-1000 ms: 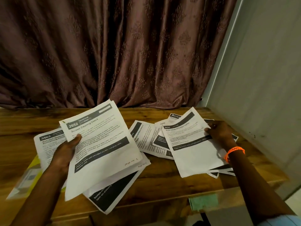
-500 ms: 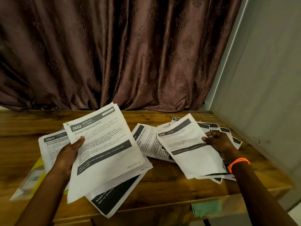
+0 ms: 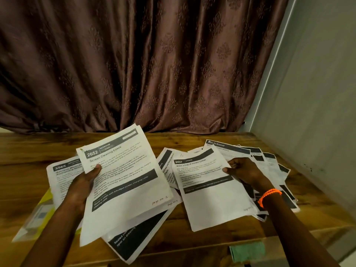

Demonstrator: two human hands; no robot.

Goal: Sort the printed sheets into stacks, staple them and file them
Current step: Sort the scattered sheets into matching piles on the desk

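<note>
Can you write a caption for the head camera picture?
Left hand holds sheet 2652; right hand grips sheet 2437 over a wooden table.

Fine print (image 3: 119,166) perhaps blurred beyond reading

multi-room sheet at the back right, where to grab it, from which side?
Probably the far top-left corner of the multi-room sheet, coming from behind. That corner lies bare on the table; the lower part sits under sheet 2437 and the right hand, so slide it out rather than lift.
</note>
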